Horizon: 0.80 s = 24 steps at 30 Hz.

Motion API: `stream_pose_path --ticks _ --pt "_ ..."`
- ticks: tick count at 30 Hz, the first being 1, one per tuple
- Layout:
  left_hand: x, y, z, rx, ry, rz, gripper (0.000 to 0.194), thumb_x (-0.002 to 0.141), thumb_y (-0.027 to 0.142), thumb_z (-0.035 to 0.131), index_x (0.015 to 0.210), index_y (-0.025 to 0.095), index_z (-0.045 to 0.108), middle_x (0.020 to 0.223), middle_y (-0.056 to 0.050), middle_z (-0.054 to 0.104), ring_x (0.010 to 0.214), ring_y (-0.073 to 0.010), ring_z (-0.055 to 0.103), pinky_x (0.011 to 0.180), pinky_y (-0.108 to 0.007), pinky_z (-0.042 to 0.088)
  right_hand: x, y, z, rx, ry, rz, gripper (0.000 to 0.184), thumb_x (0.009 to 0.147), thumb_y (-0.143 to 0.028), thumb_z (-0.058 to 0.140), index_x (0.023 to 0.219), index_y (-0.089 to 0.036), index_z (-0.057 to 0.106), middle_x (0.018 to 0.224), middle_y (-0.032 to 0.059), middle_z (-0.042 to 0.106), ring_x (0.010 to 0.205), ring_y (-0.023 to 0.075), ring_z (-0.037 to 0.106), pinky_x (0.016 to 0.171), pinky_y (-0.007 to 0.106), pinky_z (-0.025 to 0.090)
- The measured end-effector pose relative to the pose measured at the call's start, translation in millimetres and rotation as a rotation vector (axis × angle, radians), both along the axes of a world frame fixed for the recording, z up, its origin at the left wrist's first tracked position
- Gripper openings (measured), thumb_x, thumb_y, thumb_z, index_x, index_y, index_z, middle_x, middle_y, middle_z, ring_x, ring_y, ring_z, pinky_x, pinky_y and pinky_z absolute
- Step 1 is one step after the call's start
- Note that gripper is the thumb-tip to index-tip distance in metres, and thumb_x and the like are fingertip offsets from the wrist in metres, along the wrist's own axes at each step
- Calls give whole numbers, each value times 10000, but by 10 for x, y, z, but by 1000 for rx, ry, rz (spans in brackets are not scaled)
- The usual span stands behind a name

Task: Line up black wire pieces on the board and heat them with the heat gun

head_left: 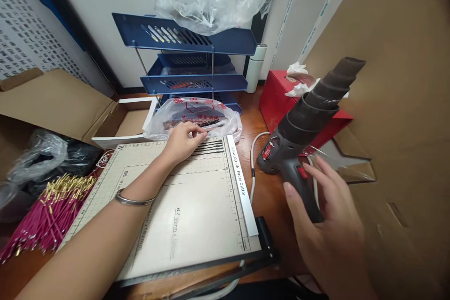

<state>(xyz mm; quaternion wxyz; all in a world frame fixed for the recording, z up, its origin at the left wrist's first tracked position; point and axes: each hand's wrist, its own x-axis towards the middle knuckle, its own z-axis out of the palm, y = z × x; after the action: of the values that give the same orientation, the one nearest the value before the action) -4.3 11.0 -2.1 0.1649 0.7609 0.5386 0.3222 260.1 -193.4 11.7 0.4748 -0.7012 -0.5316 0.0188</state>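
Note:
My left hand (184,140) is at the far edge of a cream paper cutter (197,215), its thumb and fingers drawn together. Whatever they may hold is too small to make out. Just right of these fingertips, several thin black strips (213,146) lie side by side on the cutter's board. A dark heat gun (305,122) stands on the right with its stepped nozzle pointing up. My right hand (326,215), slightly blurred, is spread around its handle near the red switch, thumb on one side and fingers on the other; a firm grip does not show.
Behind the cutter lie a clear plastic bag (225,119) with dark pieces inside and a blue tiered tray (193,84). Magenta cords (45,215) with gold ends are heaped at left, near an open cardboard box (59,98). A red tissue box (277,89) stands behind the heat gun; a cable (252,154) runs beside the cutter.

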Motion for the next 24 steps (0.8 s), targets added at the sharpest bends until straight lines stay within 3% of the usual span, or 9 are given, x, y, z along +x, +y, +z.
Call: stream_pose_path --ticks 2,3,5,9,11,13,16,20,24 --pt "-15 0 -2 13 -17 20 254 889 423 676 874 210 814 812 -49 694 863 -245 606 843 -398 429 -86 111 137 25 439 201 407 955 -575 642 1180 -246 726 1318 172 743 1143 312 736 1009 536 622" --pt "-20 -5 2 13 -23 39 259 890 428 674 872 211 813 809 -49 693 859 -243 605 839 -396 429 -116 194 190 -15 710 332 476 974 -661 550 1088 -238 737 1176 172 783 962 289 761 849 497 669" --pt "-31 -19 14 2 -24 76 271 889 440 668 870 214 816 812 -51 692 858 -244 603 836 -397 426 -131 397 248 -121 1205 526 681 953 -804 414 1091 -222 741 1163 178 781 845 258 736 685 447 677" --pt "-67 -42 36 -15 10 81 266 893 430 661 881 222 826 825 -56 694 881 -252 602 854 -408 421 2 778 179 -28 1763 909 506 923 -613 666 1267 -242 683 1288 99 752 730 105 665 479 184 582" --pt "-95 -38 37 -9 22 81 259 899 420 658 878 225 827 831 -59 698 892 -257 603 860 -411 425 79 877 121 35 2064 1053 557 913 -462 727 1403 -232 597 1367 107 720 708 66 670 504 143 589" --pt "-128 -20 32 -3 25 85 260 906 422 657 885 226 827 837 -61 697 903 -260 601 856 -409 431 98 894 111 93 2299 1085 613 933 -351 692 1502 -215 507 1423 134 689 689 55 688 539 145 616" --pt "-178 16 15 14 23 86 254 910 406 656 892 215 821 827 -61 680 895 -257 595 854 -400 443 -20 805 225 107 2316 965 636 949 -383 651 1534 -194 484 1440 149 676 644 57 677 512 153 612" --pt "-231 25 -22 48 111 78 260 921 395 636 887 205 809 833 -78 670 904 -271 579 847 -409 441 -342 677 499 23 1891 781 572 917 -623 622 1329 -228 661 1316 110 734 527 47 543 415 150 523" --pt "-283 -10 -45 75 164 82 279 951 380 578 875 204 781 851 -90 689 904 -278 581 852 -421 450 -598 672 693 91 1501 647 414 851 -687 656 984 -296 686 935 -2 762 414 46 375 344 181 431"
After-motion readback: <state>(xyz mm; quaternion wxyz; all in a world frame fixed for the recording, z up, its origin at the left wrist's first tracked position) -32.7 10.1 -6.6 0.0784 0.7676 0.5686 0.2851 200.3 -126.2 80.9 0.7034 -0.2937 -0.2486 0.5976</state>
